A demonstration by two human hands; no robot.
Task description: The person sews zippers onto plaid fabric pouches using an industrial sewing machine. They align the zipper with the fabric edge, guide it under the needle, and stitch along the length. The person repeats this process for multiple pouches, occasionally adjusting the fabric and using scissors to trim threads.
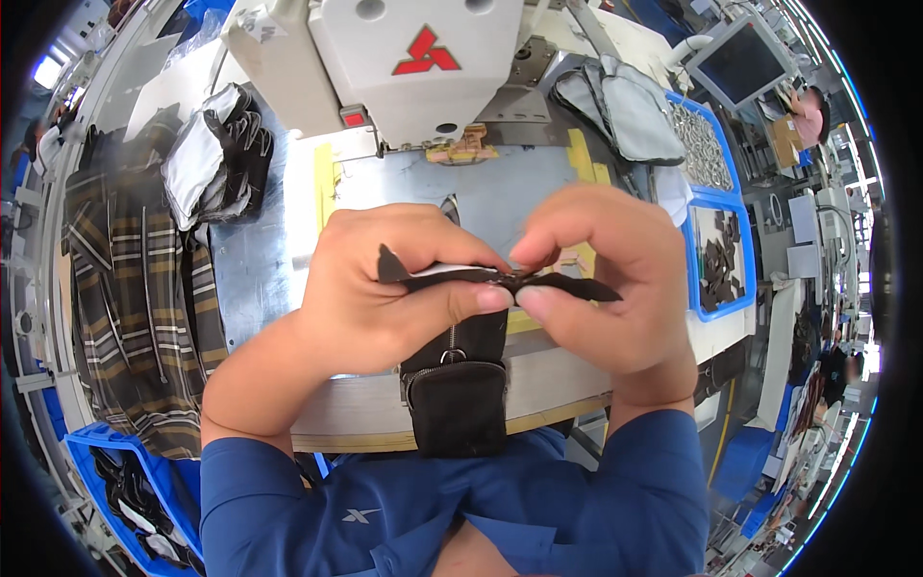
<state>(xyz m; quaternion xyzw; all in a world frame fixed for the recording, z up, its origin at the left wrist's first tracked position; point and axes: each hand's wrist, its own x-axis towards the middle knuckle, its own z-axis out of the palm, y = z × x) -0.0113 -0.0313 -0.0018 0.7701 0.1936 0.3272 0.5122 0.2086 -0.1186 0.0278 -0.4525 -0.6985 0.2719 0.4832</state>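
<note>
A black fabric piece [448,273] with a pale underside is folded between my two hands, over the sewing table's front part. My left hand [361,284] pinches it from one side, thumb and fingers closed near its middle. Close beside, my right hand [625,274] grips the same piece, its thumb almost touching my left thumb. Below them a small black zippered pouch [460,409] lies over the table's front edge, with a metal ring [453,357] above its zipper. Whether the pouch joins the held piece is hidden behind my hands.
A white sewing machine [413,72] stands beyond the metal work plate [370,188]. Stacked fabric pieces [197,168] and plaid cloth [144,317] lie left, another stack [625,111] right. Blue bins [716,197] hold metal rings and dark pieces; another bin [82,444] sits lower left.
</note>
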